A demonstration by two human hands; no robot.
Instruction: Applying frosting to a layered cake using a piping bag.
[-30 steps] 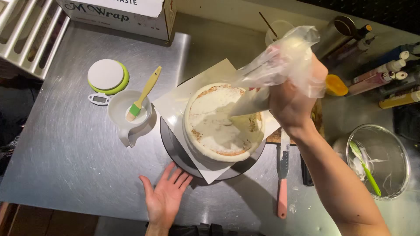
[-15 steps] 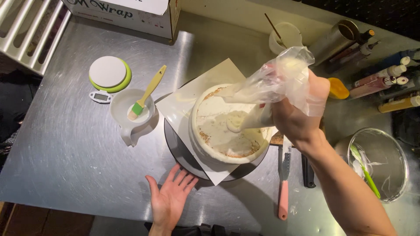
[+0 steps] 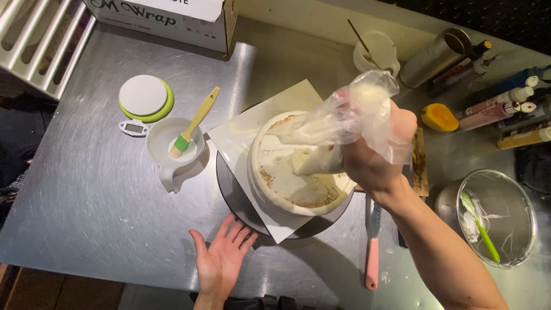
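Note:
A round cake layer (image 3: 281,183) sits on a square white board (image 3: 252,135) atop a dark turntable (image 3: 229,192), its top partly spread with white cream. My right hand (image 3: 373,152) grips a clear piping bag (image 3: 338,123) of white cream, with the tip down over the cake's right side. My left hand (image 3: 221,258) lies flat and open on the steel table, fingertips near the front edge of the turntable.
A white jug with a green-headed brush (image 3: 186,135) and a round green-rimmed scale (image 3: 143,97) stand left. A cardboard box (image 3: 172,17) is at the back. A pink-handled knife (image 3: 373,247), a steel bowl with a green spatula (image 3: 488,221), bottles and a metal cylinder (image 3: 433,57) lie right.
My right hand has carried the piping bag rightward over the cake, laying more cream. My left hand stays flat by the turntable. The view shifted slightly.

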